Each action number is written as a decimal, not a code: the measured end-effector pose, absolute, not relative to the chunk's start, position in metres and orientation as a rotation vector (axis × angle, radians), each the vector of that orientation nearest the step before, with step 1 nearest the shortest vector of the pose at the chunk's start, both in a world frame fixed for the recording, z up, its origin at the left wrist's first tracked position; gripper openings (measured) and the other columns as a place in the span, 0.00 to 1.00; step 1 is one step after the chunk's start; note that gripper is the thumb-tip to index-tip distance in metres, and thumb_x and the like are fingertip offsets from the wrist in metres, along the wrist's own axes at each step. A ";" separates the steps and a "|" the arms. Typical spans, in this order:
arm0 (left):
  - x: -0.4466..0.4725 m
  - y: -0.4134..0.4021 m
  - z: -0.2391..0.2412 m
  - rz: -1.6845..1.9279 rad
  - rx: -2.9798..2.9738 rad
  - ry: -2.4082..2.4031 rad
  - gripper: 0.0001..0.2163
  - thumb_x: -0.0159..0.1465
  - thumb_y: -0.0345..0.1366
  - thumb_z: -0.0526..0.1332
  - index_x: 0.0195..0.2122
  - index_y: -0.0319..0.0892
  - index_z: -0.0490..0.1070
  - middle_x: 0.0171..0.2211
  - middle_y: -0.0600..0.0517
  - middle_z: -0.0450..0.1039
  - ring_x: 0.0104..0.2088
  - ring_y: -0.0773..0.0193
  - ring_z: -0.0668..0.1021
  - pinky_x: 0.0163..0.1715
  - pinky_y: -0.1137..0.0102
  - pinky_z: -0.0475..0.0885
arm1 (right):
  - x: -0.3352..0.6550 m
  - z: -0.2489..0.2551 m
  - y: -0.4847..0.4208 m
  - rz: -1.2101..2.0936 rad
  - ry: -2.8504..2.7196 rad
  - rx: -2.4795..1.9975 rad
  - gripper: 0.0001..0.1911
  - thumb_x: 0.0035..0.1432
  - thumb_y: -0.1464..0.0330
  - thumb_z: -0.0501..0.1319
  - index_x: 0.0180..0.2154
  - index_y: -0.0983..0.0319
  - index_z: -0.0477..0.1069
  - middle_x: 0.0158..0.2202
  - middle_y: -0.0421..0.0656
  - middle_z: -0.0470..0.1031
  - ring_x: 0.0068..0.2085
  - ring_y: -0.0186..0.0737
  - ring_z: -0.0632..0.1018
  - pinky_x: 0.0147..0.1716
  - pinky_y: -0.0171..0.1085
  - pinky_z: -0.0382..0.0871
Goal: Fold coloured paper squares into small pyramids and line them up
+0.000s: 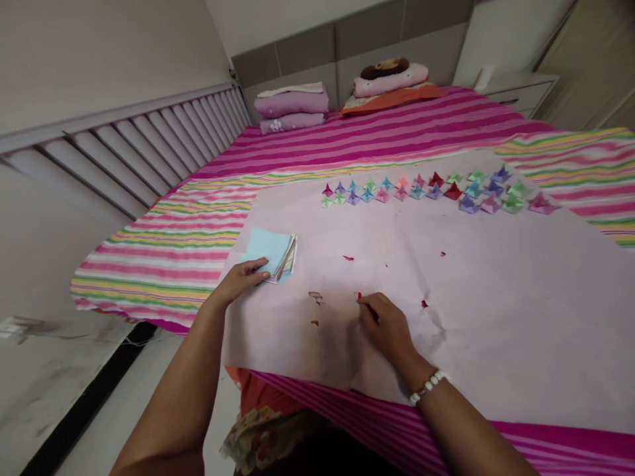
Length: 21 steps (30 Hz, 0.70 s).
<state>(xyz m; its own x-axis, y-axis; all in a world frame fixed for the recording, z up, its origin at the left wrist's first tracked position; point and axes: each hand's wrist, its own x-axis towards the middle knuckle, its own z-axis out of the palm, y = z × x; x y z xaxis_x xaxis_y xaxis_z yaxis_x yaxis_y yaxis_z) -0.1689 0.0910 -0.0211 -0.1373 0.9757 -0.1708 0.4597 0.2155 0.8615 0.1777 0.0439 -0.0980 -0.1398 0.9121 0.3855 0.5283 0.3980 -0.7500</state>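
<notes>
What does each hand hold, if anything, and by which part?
The left hand rests on the near side of the paper stack; gripping is unclear. The right hand is at a red bit; whether it pinches this cannot be told.

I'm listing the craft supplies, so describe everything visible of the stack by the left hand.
The stack looks like squarish paper sheets, light blue on top. Its right side shows uneven, slightly fanned edges in several colours, with more blue poking out at the near corner. It lies flat on the pale sheet, and the left hand touches its near left part.
</notes>
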 end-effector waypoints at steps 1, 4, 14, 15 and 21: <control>-0.168 0.091 -0.021 0.854 1.339 1.730 0.36 0.41 0.51 0.73 0.51 0.39 0.74 0.59 0.41 0.66 0.56 0.47 0.73 0.58 0.54 0.65 | 0.178 -0.098 0.044 0.568 -1.801 -1.249 0.09 0.59 0.72 0.53 0.35 0.61 0.72 0.35 0.46 0.76 0.34 0.42 0.77 0.34 0.38 0.70; -0.165 0.092 -0.022 0.884 1.326 1.785 0.37 0.38 0.49 0.74 0.50 0.38 0.74 0.57 0.41 0.70 0.55 0.46 0.73 0.57 0.53 0.65 | 0.178 -0.099 0.044 0.572 -1.802 -1.244 0.10 0.59 0.72 0.52 0.35 0.61 0.72 0.35 0.46 0.76 0.35 0.41 0.77 0.34 0.38 0.69; -0.165 0.092 -0.023 0.921 1.325 1.770 0.32 0.35 0.44 0.76 0.44 0.39 0.78 0.55 0.41 0.71 0.52 0.45 0.75 0.55 0.53 0.67 | 0.178 -0.104 0.046 0.544 -1.809 -1.240 0.09 0.59 0.72 0.53 0.35 0.61 0.72 0.34 0.45 0.76 0.34 0.41 0.77 0.33 0.37 0.69; -0.166 0.092 -0.023 0.918 1.320 1.762 0.32 0.36 0.44 0.76 0.44 0.39 0.78 0.55 0.41 0.72 0.51 0.46 0.75 0.55 0.52 0.66 | 0.178 -0.105 0.046 0.543 -1.809 -1.239 0.09 0.59 0.72 0.53 0.35 0.61 0.72 0.34 0.45 0.76 0.34 0.41 0.77 0.33 0.37 0.69; -0.170 0.093 -0.024 0.912 1.299 1.726 0.32 0.36 0.45 0.75 0.45 0.40 0.77 0.52 0.42 0.74 0.49 0.48 0.77 0.55 0.51 0.66 | 0.179 -0.104 0.046 0.541 -1.810 -1.232 0.09 0.59 0.72 0.53 0.35 0.61 0.72 0.34 0.45 0.75 0.34 0.41 0.77 0.34 0.38 0.69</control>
<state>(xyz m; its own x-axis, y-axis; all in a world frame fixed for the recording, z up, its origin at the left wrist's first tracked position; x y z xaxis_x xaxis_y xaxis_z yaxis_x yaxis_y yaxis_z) -0.1698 0.0927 -0.0242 -0.1777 0.9710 -0.1601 0.4151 0.2214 0.8824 0.1788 0.0462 -0.1042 -0.1449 0.9015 0.4078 0.5296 0.4188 -0.7376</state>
